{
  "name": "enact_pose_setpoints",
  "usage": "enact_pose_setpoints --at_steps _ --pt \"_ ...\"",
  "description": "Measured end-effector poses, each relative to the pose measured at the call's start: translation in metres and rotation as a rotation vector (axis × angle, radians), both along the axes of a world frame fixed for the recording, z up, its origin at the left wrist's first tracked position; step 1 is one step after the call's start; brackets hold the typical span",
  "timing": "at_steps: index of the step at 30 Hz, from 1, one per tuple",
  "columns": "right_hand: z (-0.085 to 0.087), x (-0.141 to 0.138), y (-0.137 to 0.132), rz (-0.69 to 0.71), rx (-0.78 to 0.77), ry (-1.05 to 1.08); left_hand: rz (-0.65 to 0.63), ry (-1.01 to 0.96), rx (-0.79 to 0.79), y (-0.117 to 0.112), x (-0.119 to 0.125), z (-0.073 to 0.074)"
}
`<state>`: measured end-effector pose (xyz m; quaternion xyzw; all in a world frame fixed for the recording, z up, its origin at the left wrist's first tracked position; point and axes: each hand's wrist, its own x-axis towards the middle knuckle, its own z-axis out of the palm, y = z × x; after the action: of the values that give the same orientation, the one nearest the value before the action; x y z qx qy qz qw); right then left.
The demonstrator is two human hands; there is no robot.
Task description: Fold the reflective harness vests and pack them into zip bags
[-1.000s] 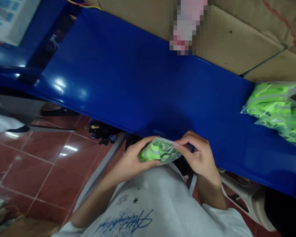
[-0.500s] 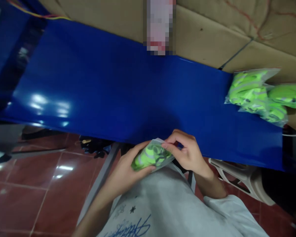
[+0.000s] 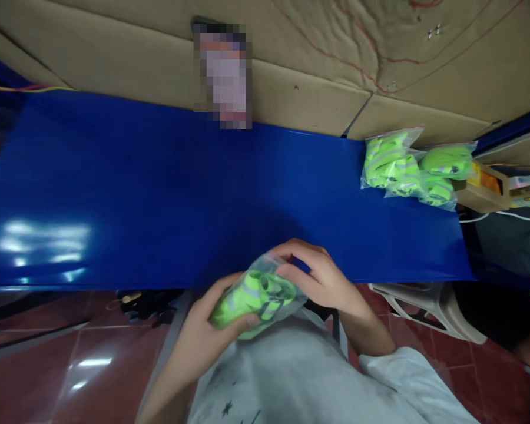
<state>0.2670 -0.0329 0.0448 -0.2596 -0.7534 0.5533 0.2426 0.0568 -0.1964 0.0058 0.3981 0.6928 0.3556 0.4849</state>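
A clear plastic bag [image 3: 265,294] with folded neon-green fabric and grey reflective strips inside is held in front of my body, close to the table's near edge. My left hand [image 3: 221,318] wraps round the filled lower end, its thumb across the front. At the bag's upper right end, my right hand [image 3: 313,274] pinches the plastic edge between thumb and fingers. What the green item is exactly, the folds hide.
A glossy blue table [image 3: 159,188] spans the view. Similar green-filled bags [image 3: 393,162] are piled at its right end, beside a cardboard box [image 3: 486,188]. Cardboard [image 3: 115,53] lines the back, with a blurred-out item [image 3: 225,76] against it. A plastic stool [image 3: 433,312] stands below right.
My view has swung to the right, showing more of the table's right end. The bag is turned more toward me, and both hands keep hold of it.
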Motion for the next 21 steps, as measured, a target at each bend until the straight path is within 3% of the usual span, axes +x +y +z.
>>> enact_pose_setpoints --at_steps 3,5,7,9,11,15,18,21 --pt "-0.008 0.009 0.003 0.004 -0.060 -0.045 0.234 -0.117 0.049 0.007 0.005 -0.008" --pt "-0.015 0.008 -0.001 -0.007 -0.121 -0.056 0.326 -0.173 0.106 0.018 0.012 -0.013" --pt "-0.023 0.004 -0.002 -0.029 -0.200 -0.049 0.294 -0.214 0.194 0.034 0.019 -0.014" --pt "-0.029 0.003 0.006 -0.141 -0.240 -0.013 0.198 -0.256 0.281 0.050 0.023 -0.011" --pt "-0.032 0.011 0.028 -0.291 -0.229 0.010 0.144 -0.253 0.337 0.061 0.025 -0.007" --pt "-0.035 0.043 0.100 -0.540 -0.113 -0.157 0.202 -0.074 0.337 0.064 0.018 -0.012" --pt "-0.034 0.057 0.151 -0.625 0.020 -0.329 0.250 -0.005 0.322 0.057 0.013 -0.021" --pt "-0.031 0.058 0.178 -0.725 0.144 -0.357 0.255 0.030 0.369 0.050 0.012 -0.027"
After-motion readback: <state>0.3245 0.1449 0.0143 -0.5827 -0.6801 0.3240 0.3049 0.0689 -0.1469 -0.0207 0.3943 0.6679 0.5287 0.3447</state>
